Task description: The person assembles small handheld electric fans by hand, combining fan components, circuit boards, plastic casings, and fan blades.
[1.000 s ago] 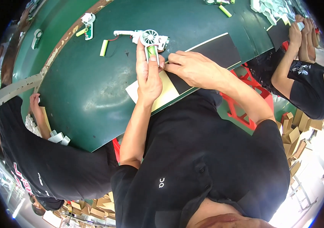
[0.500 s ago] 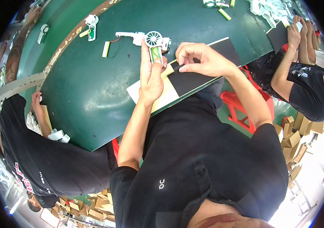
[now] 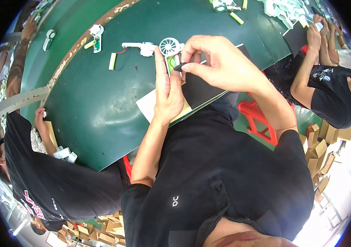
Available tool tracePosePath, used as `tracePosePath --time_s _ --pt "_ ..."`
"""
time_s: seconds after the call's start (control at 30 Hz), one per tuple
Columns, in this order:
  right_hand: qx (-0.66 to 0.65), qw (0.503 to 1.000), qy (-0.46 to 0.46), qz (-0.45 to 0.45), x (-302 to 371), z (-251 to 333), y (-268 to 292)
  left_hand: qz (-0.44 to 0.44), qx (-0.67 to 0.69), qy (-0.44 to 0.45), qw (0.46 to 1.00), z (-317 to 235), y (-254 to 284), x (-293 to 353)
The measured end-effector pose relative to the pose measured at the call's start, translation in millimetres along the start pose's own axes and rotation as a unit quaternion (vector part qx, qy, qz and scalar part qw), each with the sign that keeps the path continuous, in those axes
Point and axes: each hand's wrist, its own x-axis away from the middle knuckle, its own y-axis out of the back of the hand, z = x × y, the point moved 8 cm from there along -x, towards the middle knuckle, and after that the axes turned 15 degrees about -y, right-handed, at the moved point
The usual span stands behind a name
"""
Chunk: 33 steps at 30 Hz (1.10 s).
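My left hand (image 3: 169,96) is closed round the handle of a small white handheld fan (image 3: 169,46). Its round, spoked head points away from me, and something green shows inside the open handle. Between the thumb and fingers of my right hand (image 3: 225,61) is a small black foam strip (image 3: 179,66), held right at the handle. Under my hands lies a black foam sheet (image 3: 202,91) with pale yellow backing paper (image 3: 147,106). Just beyond my left fingertips sits another white fan part (image 3: 145,49), wired to a light green battery (image 3: 112,61).
Farther left on the green table (image 3: 101,103) lie an opened fan (image 3: 97,39) and, past a worn metal edge, another fan (image 3: 49,40). White plastic parts (image 3: 284,12) are heaped at the far right. Co-workers sit on both sides. A red stool (image 3: 260,119) stands at my right.
My right hand has moved left and brought the black foam strip from above the sheet to the fan handle. My left hand still holds the fan, shifted slightly right.
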Motion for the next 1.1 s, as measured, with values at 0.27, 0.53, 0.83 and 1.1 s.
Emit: tracePosePath --time_s 0.27,0.53,0.83,1.1 --pt "0.112 0.992 -0.052 0.025 -1 25 15 0.018 -0.097 -0.023 0.995 -19 -5 -3" --pt "0.264 0.962 -0.034 0.058 -8 37 6 0.068 -0.27 -0.178 0.944 -39 -19 -10" --pt "0.308 0.949 -0.03 0.058 -18 34 1 0.088 -0.207 -0.135 0.965 -29 -22 -5" --pt "0.283 0.959 0.007 0.007 -14 31 3 0.108 -0.163 -0.147 0.97 -32 -26 -7"
